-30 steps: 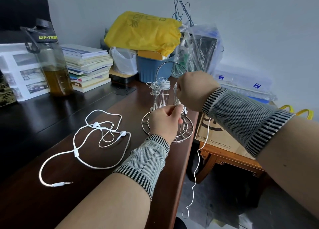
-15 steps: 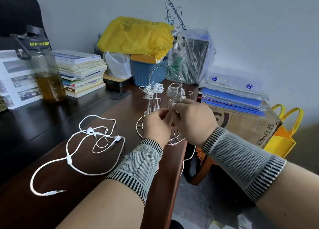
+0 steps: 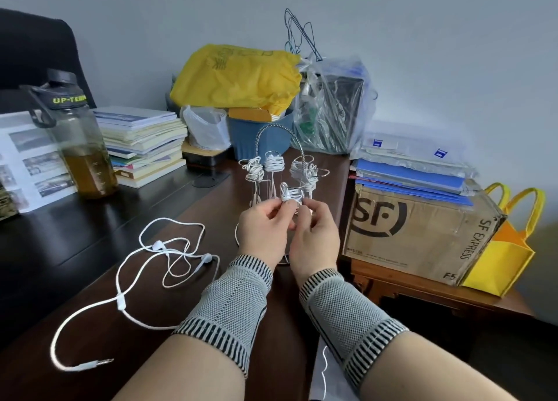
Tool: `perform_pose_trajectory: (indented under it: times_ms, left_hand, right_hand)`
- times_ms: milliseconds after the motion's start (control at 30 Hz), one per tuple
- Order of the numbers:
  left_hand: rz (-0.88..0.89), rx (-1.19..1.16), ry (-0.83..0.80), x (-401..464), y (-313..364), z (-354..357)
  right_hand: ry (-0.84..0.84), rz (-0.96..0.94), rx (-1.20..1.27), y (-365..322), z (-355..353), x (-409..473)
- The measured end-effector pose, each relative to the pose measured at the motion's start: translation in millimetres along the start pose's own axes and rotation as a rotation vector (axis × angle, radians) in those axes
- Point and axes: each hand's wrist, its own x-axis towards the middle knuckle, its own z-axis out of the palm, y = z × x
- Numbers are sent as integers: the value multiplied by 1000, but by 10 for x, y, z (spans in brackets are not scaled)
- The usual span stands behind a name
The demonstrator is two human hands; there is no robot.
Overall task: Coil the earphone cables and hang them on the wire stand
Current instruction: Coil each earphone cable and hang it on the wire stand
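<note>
Earphone coil now pinched by both hands, lower before wire stand.

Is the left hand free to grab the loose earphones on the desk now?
Probably not yet: the left hand pinches the coiled bundle at the wire stand. The loose earphones lie unobstructed beside it.

Plain pale grey wall behind — even, soft light. Dark wood surface on left; lower brown side table beside it, right. Black chair back far left.
</note>
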Motion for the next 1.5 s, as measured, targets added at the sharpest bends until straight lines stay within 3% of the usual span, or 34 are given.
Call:
perform_pose_trajectory:
  times_ms: [233, 667, 1067, 1267, 1500]
  left_hand:
    - [53, 29, 56, 34, -63, 31]
    - [-28, -209, 44, 1, -18, 40]
    - [9, -157, 77, 44, -91, 50]
    - [19, -148, 100, 60, -102, 75]
    - [24, -148, 107, 60, -114, 84]
  right_hand:
    - [36, -27, -8, 39, 51, 86]
    - [30, -22, -39, 28, 10, 95]
    - [22, -84, -62, 67, -40, 98]
    - [-195, -350, -217, 84, -430, 164]
    - [-520, -276, -63, -241, -662, 263]
